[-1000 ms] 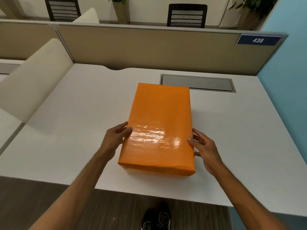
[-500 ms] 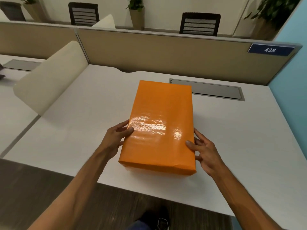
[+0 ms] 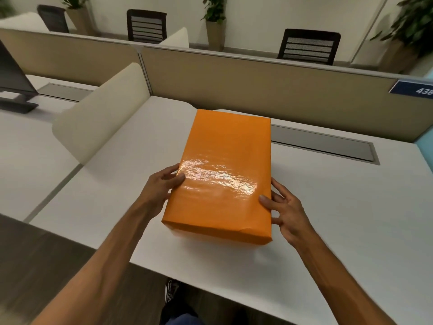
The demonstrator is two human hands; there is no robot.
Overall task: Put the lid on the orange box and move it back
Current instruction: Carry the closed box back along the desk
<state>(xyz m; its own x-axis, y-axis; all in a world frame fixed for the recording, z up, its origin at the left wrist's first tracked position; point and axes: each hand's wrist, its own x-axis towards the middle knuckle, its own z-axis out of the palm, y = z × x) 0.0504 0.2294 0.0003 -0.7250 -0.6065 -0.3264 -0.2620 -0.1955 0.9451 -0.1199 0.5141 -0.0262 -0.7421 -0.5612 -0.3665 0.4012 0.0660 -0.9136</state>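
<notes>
The orange box point(image 3: 225, 174) stands on the white desk point(image 3: 339, 219) with its glossy orange lid covering it fully. My left hand point(image 3: 161, 186) clasps the box's left side, thumb resting on the lid's edge. My right hand point(image 3: 285, 207) presses against the right side, thumb on the lid near the corner. The box's far end reaches close to the grey cable hatch point(image 3: 321, 146). Only the lid's top and front face show; the box body is hidden under it.
A beige partition point(image 3: 257, 90) closes the desk's far side, with a cream divider point(image 3: 98, 120) on the left. A monitor point(image 3: 11, 76) stands on the neighbouring desk. A blue wall lies at the right edge. My shoe point(image 3: 172, 289) shows below the desk's front edge.
The box has slid away from me toward the partition with both hands on its sides. My view has shifted, bringing the left desk and monitor into sight.
</notes>
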